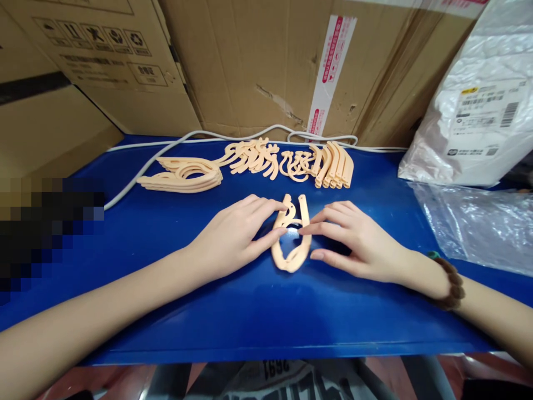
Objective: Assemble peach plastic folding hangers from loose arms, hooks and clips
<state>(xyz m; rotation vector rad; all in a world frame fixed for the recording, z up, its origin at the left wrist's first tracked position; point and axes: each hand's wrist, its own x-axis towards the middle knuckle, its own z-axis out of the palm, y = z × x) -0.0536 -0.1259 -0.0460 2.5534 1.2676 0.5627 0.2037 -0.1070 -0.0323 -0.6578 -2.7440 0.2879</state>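
Observation:
A beige plastic folding hanger [306,214] lies on the blue table with its two arms folded up side by side into a U shape. My left hand [233,236] grips its left side, with the index fingertip and thumb tip over that arm. On the other side, the fingertips of my right hand [353,241] touch the right arm. The right thumb is held apart, just off the hanger, and the fingers are spread. A curved inner part of the hanger shows between the arms, partly hidden by my left fingers.
Behind the hanger lie stacked beige hanger pieces [200,182], small curved parts [256,158], hooks [297,166] and curved arms [336,166]. A white cable [145,172] runs along the back. Cardboard boxes [250,66] stand behind; a plastic-wrapped package [466,122] is at right.

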